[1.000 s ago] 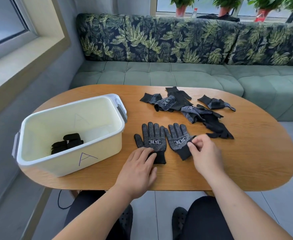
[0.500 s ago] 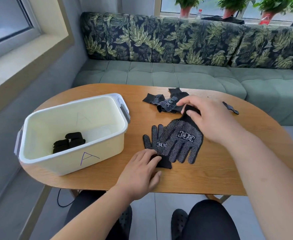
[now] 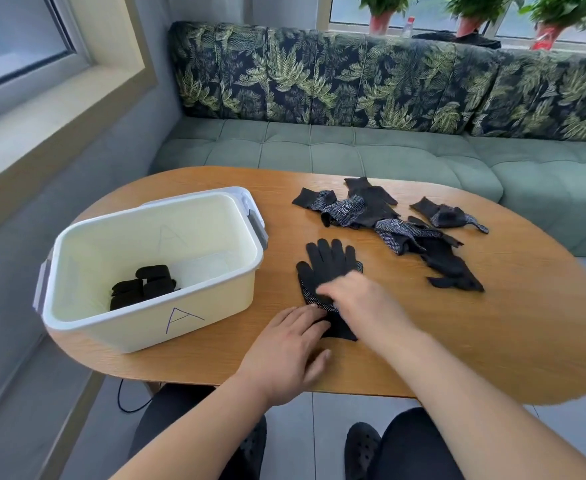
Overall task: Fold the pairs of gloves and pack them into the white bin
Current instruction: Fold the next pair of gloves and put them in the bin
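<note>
My left hand (image 3: 293,346) lies flat, pinning the cuff of the stacked gloves (image 3: 329,268) on the tabletop (image 3: 457,341) beside the white bin (image 3: 118,336); my right hand (image 3: 357,299), also flat, should smooth them square before folding.

An oval wooden tabletop (image 3: 492,341) is set before a sofa (image 3: 353,150) upholstered in tufted green, its back cushions (image 3: 319,81) printed with palm leaves. A window (image 3: 14,36) is recessed in the grey wall (image 3: 104,174) at the left above a broad pale sill (image 3: 42,116). Potted plants (image 3: 385,5) are ranged along a second, daylit window (image 3: 430,10) behind the sofa. The floor (image 3: 298,427) is laid with grey tiles.
</note>
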`<state>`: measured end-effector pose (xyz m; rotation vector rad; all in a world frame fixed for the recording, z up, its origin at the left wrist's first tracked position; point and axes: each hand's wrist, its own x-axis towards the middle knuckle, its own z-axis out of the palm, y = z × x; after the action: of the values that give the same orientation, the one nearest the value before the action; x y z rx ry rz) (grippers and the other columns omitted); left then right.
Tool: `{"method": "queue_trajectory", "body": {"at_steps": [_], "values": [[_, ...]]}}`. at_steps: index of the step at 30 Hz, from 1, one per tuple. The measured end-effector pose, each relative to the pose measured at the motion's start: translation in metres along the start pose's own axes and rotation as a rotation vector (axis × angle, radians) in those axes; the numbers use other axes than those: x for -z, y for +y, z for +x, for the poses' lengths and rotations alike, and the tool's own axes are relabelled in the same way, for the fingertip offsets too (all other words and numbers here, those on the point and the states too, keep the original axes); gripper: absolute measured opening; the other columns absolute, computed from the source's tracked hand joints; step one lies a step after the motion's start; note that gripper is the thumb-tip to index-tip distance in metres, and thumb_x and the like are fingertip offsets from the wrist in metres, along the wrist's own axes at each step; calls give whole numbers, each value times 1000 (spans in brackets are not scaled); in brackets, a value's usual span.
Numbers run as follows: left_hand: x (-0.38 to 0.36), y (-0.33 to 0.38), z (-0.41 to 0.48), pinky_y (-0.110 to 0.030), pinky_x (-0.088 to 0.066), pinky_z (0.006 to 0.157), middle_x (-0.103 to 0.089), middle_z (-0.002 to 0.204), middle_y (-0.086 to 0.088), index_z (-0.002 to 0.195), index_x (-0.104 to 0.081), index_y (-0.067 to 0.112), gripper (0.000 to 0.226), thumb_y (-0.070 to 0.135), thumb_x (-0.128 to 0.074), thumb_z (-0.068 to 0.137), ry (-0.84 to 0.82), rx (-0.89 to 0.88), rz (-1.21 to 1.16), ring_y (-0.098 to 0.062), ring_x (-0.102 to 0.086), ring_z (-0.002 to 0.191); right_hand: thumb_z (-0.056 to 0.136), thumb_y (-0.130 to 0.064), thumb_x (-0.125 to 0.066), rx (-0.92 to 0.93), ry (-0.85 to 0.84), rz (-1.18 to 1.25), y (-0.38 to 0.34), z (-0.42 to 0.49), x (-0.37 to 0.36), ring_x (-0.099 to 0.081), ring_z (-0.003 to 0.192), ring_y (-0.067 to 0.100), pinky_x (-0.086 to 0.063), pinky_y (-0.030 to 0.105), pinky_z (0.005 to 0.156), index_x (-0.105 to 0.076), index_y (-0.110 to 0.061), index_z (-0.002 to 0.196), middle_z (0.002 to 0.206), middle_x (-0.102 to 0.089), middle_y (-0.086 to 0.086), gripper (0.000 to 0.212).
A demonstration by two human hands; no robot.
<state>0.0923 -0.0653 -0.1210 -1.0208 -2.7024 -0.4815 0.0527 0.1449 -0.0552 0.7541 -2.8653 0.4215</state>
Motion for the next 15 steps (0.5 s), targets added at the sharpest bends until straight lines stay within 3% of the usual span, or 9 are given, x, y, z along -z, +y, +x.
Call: {"method": "queue_trajectory", "body": {"at_steps": [4,9,15], "values": [[-3,0,-1,-43,-33,126,-56,154,-4,142,-63,15,46,44,-49,108,24,-5,0,-23,-45,149,88,2,-74,-101,94,46,-5,-26,-30,-59,117,22,-58,39,95,-68,-15,135,126,-65,-2,50],[-1,1,-1,-42,-39,120,-58,145,-3,137,-66,14,43,42,-52,106,55,-15,-2,-25,-50,141,97,-13,-72,-207,214,-6,3,-17,-26,-62,102,26,-59,47,75,-74,-16,113,104,-64,-1,17],[0,0,0,-40,-40,117,-60,141,-1,136,-66,15,43,42,-56,104,70,-25,-11,-24,-53,135,95,-5,-73,-129,438,-161,14,6,15,-61,95,27,-54,39,79,-74,-12,113,102,-63,3,20]]}}
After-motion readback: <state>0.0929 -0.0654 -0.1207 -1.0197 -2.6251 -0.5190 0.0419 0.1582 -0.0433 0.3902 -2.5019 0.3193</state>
